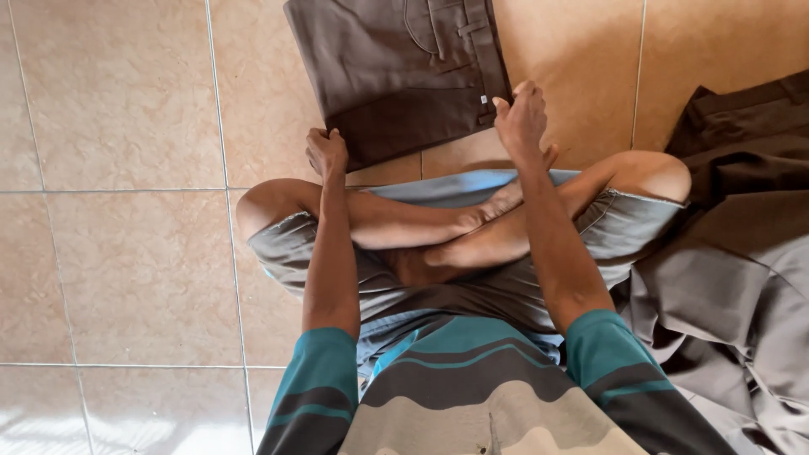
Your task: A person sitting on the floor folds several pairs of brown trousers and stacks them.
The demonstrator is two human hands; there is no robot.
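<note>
Folded dark-brown cotton trousers (400,72) lying at 12 o'clock on tan floor tiles (126,109). Left hand (326,152) pinching near edge; right hand (521,120) half-curled, touching corner. Uneven pulling risking fold slipping open.

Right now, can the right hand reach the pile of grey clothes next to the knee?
Probably yes. The right hand rests on the folded brown trousers, and nothing lies between it and the grey clothes pile beside the right knee.

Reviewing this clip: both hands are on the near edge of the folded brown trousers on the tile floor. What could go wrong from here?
The left hand grips a corner of the folded brown trousers while the right hand only rests on its corner, so a pull might skew the fold. The heap of garments beside the knee could get dragged in.
</note>
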